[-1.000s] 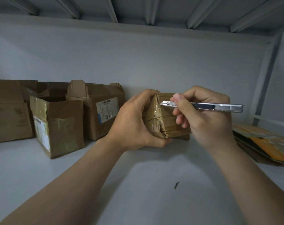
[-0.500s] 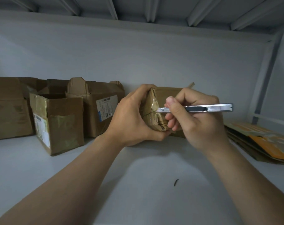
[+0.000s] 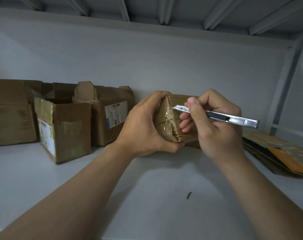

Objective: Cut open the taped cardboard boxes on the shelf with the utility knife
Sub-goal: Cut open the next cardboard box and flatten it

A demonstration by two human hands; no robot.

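A small taped cardboard box (image 3: pixel 167 122) is held just above the white shelf (image 3: pixel 147 196), its glossy taped end facing me. My left hand (image 3: pixel 143 126) grips that end, fingers over the top and thumb underneath. My right hand (image 3: pixel 214 125) holds a silver utility knife (image 3: pixel 216 116) like a pen, thumb pressed on its body. The blade tip touches the tape near the box's upper edge. The box's right part is hidden behind my right hand.
Three cardboard boxes with raised flaps stand at the back left: one large (image 3: pixel 10 111), one nearer with torn tape (image 3: pixel 64 129), one with a white label (image 3: pixel 109 116). Flattened orange and brown cardboard (image 3: pixel 282 153) lies at the right. A small dark scrap (image 3: pixel 189 195) lies on the shelf.
The knife tip dropped from the box's top edge to mid-height half a second ago, and now sits back up near the upper edge. The box stays in my left hand.
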